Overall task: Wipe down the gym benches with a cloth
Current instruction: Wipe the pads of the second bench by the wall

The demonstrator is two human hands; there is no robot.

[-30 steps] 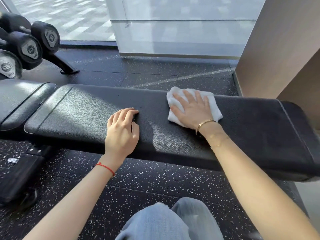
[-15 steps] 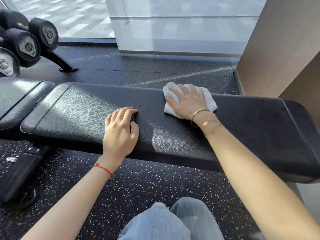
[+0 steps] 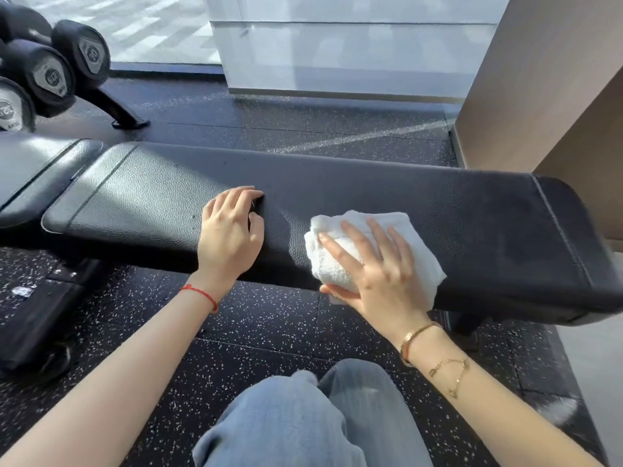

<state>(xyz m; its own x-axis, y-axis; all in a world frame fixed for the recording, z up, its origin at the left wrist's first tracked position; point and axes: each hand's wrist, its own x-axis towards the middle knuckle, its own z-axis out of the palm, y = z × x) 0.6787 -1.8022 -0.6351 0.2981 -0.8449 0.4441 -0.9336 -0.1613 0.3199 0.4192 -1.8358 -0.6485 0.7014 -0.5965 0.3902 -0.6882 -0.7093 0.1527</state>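
A long black padded gym bench [image 3: 387,193] runs left to right in front of me. A folded white cloth [image 3: 414,244] lies over the bench's near edge, right of the middle. My right hand [image 3: 374,267] presses flat on the cloth, fingers spread on top and thumb curled under its lower edge. My left hand [image 3: 231,230] rests palm down on the bench top, to the left of the cloth, with nothing in it.
A second black pad [image 3: 37,170] adjoins the bench at the left. Black dumbbells [image 3: 54,75] sit on a rack at the far left. A brown wall [image 3: 546,82] stands at the right, glass panels behind. My knee in jeans [image 3: 303,419] is below the bench.
My right hand has pulled the cloth from the far side of the bench top back to the near edge. My left hand has stayed where it was.
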